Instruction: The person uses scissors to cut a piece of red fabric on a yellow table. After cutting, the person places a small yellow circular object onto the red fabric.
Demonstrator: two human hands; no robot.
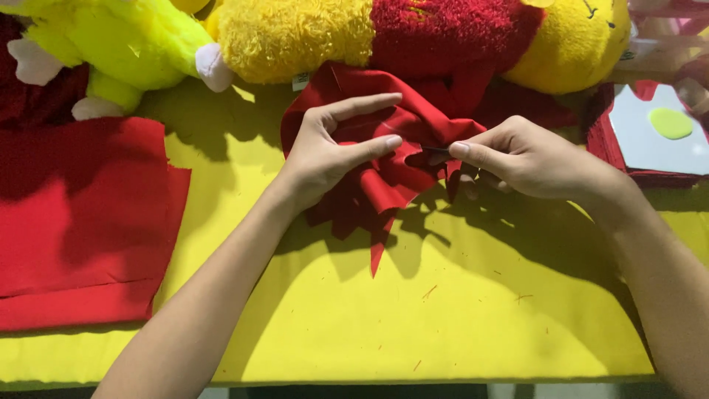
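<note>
Hands working bunched red fabric piece [384,159] at the far middle of the yellow table cover [443,310].

The left hand [332,148] pinches a fold between thumb and forefinger, other fingers spread. The right hand [524,159] is closed narrowly on a thin dark tool, seemingly a needle, at the fabric edge. Judged best practice: keep the fold taut and fingertips clear of the point. A small white label [299,81] hangs under the yellow-and-red plush toy [384,37]. A pale grey sheet [653,137] bearing a yellow-green oval lies at right.
</note>
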